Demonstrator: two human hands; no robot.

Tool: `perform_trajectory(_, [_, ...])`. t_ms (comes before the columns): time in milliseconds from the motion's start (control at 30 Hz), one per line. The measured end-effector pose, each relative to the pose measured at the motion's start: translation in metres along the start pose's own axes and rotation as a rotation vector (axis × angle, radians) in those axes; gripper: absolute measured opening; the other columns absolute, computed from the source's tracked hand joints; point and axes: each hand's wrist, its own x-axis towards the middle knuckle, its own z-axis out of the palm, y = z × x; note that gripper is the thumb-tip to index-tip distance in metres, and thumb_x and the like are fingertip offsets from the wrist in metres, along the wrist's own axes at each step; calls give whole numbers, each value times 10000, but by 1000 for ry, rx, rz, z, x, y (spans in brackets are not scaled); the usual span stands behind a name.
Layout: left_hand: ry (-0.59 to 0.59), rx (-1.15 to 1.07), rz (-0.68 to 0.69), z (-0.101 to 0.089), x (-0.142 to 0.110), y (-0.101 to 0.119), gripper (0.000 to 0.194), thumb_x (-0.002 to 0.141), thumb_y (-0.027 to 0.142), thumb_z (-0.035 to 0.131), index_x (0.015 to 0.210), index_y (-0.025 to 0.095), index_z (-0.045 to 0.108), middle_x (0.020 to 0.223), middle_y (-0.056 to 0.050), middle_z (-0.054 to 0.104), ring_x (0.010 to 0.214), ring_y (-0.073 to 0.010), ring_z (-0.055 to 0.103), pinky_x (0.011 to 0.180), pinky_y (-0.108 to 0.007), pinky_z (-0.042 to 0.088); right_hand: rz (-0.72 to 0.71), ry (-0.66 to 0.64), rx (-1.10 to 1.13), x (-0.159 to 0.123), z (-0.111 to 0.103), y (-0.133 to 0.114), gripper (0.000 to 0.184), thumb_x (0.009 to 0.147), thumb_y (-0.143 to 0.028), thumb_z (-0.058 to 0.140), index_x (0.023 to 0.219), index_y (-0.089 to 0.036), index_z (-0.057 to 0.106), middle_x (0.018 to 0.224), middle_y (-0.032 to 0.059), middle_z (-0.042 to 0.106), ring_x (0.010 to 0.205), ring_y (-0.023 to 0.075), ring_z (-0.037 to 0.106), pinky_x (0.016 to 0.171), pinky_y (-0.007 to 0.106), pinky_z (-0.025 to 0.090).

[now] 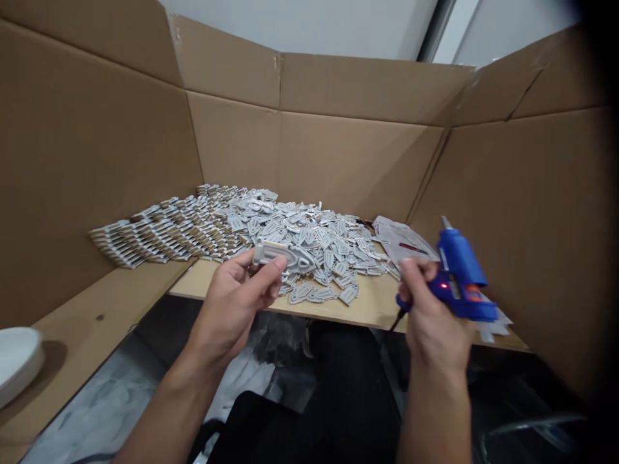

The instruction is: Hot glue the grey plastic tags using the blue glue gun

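Between the thumb and fingers of my left hand (236, 299) is a grey, pointed flat piece (283, 256) with raised ridges, held above the front of the table. My right hand (435, 316) is wrapped round the handle of a blue glue gun (461, 274), its nozzle pointing up and away and a small red light glowing on its side. A dark cord hangs from the handle's end. Behind the held piece spreads a heap of similar grey pieces (300, 225), several lying loose near the table edge.
Tightly stacked rows of pieces (164, 225) stand at the left. Cardboard walls (358, 154) enclose the table (203, 277) at the back and sides. A white sheet (394, 235) with a red pen-like item (413, 248) lies at the right; a white bowl (19, 361) sits at far left.
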Motion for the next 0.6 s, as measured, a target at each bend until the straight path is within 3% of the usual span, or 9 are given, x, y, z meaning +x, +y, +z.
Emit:
perform_trajectory(167, [49, -156, -5, -6, 7, 1, 300, 810, 338, 870, 905, 169, 642, 824, 0, 575, 696, -68, 515, 517, -156, 361, 92, 282, 170, 19, -27, 5, 452, 661, -238, 929, 774, -208, 492, 796, -49, 510, 611, 77, 478, 457, 189, 384])
perform_trajectory(267, [66, -174, 27, -8, 10, 1, 322, 801, 354, 874, 955, 181, 651, 898, -21, 615, 755, -98, 570, 510, -172, 369, 112, 360, 218, 23, -34, 5, 476, 580, -165, 937, 757, -204, 497, 786, -58, 502, 638, 82, 500, 454, 177, 391])
perform_trajectory(433, [91, -132, 104, -6, 10, 0, 296, 791, 361, 879, 924, 183, 684, 826, -16, 609, 709, -102, 560, 514, -187, 392, 100, 297, 206, 18, -25, 2, 478, 603, -225, 957, 764, -199, 508, 765, -58, 520, 625, 82, 518, 461, 185, 400])
perform_trajectory(600, [83, -81, 162, -4, 9, -6, 252, 810, 347, 870, 894, 192, 691, 777, 0, 566, 659, -83, 501, 495, -181, 368, 130, 83, 112, 0, -1, -1, 470, 718, -415, 931, 767, -190, 522, 771, -32, 600, 595, 76, 497, 498, 202, 390])
